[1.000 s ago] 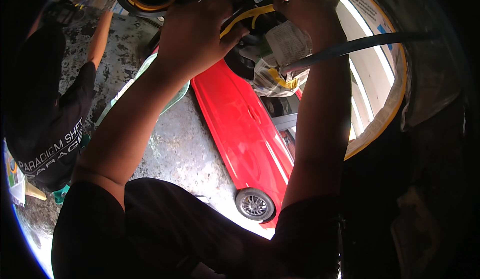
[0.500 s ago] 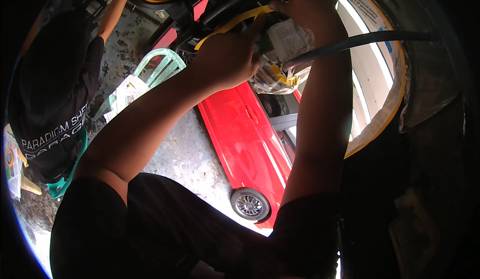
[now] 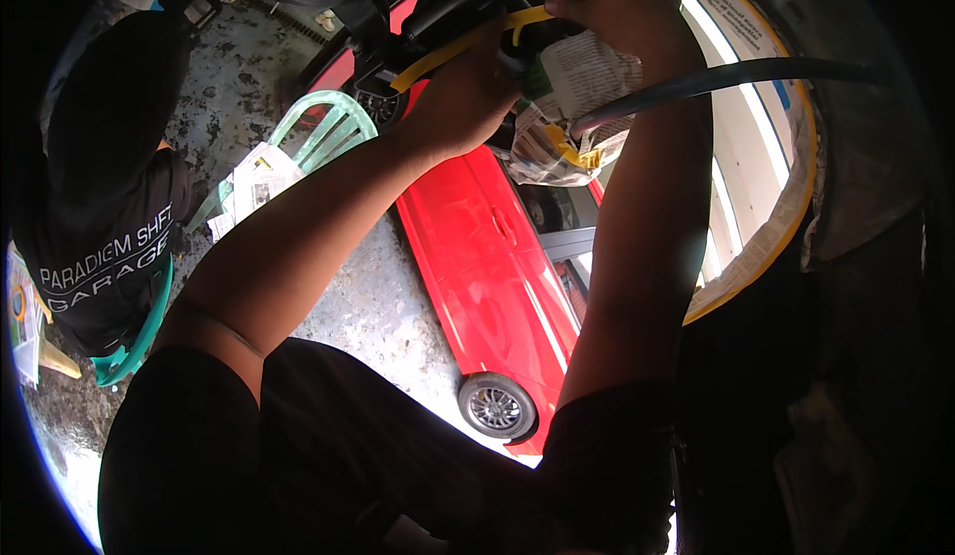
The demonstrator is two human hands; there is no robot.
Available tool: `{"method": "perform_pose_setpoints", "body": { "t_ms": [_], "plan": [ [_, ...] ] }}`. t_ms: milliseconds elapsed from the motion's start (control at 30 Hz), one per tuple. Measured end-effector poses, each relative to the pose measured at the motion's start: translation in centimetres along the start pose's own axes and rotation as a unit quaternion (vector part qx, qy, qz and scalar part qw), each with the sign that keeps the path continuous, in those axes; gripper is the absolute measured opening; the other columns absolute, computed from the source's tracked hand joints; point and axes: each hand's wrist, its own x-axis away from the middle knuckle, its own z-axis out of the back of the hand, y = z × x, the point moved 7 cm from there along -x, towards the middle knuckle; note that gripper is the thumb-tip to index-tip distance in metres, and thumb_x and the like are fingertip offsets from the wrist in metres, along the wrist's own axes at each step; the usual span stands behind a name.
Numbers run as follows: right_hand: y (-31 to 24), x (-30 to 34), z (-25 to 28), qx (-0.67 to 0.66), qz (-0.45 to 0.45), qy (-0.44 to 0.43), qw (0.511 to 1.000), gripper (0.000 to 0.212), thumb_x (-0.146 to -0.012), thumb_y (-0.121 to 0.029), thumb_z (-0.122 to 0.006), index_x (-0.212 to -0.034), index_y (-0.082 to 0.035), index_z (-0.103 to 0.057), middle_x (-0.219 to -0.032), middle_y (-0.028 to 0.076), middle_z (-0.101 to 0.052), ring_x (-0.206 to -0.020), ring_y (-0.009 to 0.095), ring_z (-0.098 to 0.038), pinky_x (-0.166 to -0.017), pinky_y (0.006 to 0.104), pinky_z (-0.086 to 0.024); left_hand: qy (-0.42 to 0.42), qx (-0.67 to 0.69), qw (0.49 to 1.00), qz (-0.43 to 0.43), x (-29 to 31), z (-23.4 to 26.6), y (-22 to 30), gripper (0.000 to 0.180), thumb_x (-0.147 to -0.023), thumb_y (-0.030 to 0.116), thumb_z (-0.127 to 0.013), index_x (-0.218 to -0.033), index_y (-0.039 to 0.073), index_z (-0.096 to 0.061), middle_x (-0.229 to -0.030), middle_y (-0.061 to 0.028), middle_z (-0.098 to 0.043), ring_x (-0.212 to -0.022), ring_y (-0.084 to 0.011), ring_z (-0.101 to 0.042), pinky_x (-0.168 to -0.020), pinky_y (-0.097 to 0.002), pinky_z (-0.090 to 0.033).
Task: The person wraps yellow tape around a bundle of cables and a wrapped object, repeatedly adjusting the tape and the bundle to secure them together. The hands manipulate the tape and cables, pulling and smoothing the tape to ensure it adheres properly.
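A strip of yellow masking tape (image 3: 438, 62) runs slantwise along a dark part (image 3: 458, 16) at the top of the view. My left hand (image 3: 466, 102) presses against the strip with its fingers bent, the tips lost in shadow. Higher and to the right, my right hand (image 3: 622, 10) pinches the tape's far end between thumb and finger. Below the tape, crumpled newspaper (image 3: 592, 76) with yellow tape bits wraps a piece. A dark hose (image 3: 736, 78) crosses in front of my right forearm.
A red car (image 3: 482, 247) stands beyond my arms. To the left, a person in a black shirt (image 3: 114, 207) sits near a pale green plastic chair (image 3: 333, 122) holding papers. On the right, newspaper edged with yellow tape (image 3: 786, 197) lines a curved opening.
My left hand has moved slightly up along the tape, its fingers now more bent. The other person's outstretched arm has dropped back, and their head has shifted.
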Motion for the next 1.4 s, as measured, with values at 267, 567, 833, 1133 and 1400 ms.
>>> {"method": "perform_pose_setpoints", "body": {
  "t_ms": [267, 567, 833, 1133, 1400],
  "plan": [
    [0.3, -0.5, 1.0, -0.035, -0.012, -0.028, 0.999, 0.018, -0.078, -0.032, -0.085, -0.088, -0.016, -0.083, -0.096, 0.008, -0.076, -0.108, 0.032, -0.064, -0.101, 0.0459, -0.046, -0.059, 0.198, 0.969, 0.137, -1.2, -0.9, 0.1, 0.079, -0.093, 0.021, -0.065, -0.164, 0.012, -0.032, -0.088, -0.0018, -0.063, -0.068, -0.0063, -0.055, -0.057, -0.0237, -0.043],
    [-0.4, -0.5, 2.0, -0.052, -0.029, -0.040, 0.997, 0.018, -0.080, -0.029, -0.083, -0.089, -0.013, -0.083, -0.098, 0.012, -0.076, -0.108, 0.034, -0.064, -0.100, 0.0469, -0.048, -0.028, 0.177, 0.977, 0.117, -1.3, -0.5, 0.7, 0.062, -0.092, 0.013, -0.062, -0.151, 0.003, -0.044, -0.108, -0.0162, -0.069, -0.086, -0.0238, -0.074, -0.076, -0.0364, -0.060],
    [-0.5, -1.4, 0.5, -0.074, -0.026, -0.056, 0.995, 0.018, -0.082, -0.029, -0.081, -0.088, -0.012, -0.083, -0.096, 0.012, -0.076, -0.104, 0.034, -0.066, -0.095, 0.0473, -0.051, 0.035, -0.423, 0.861, -0.281, 5.8, 2.7, 6.6, 0.053, -0.078, 0.014, -0.081, -0.130, 0.020, -0.068, -0.128, -0.0064, -0.063, -0.113, -0.0234, -0.062, -0.100, -0.0474, -0.046],
    [0.3, -1.2, -0.2, -0.074, 0.000, -0.083, 0.994, 0.019, -0.083, -0.031, -0.079, -0.086, -0.012, -0.083, -0.087, 0.012, -0.077, -0.092, 0.033, -0.071, -0.089, 0.0461, -0.054, 0.066, -0.567, 0.764, -0.299, 0.9, 4.9, 6.3, 0.017, -0.091, 0.028, -0.074, -0.097, 0.012, -0.073, -0.152, -0.0122, -0.048, -0.151, -0.0335, -0.036, -0.122, -0.0725, -0.014],
    [0.2, -0.9, -0.1, -0.065, 0.013, -0.079, 0.995, 0.021, -0.082, -0.031, -0.080, -0.085, -0.010, -0.082, -0.085, 0.014, -0.075, -0.089, 0.034, -0.071, -0.085, 0.0457, -0.055, 0.072, -0.532, 0.809, -0.240, 0.1, 4.8, 5.8, 0.014, -0.091, 0.029, -0.075, -0.095, 0.016, -0.077, -0.166, -0.0088, -0.035, -0.159, -0.0323, -0.021, -0.125, -0.0734, -0.007]
  ]
}}
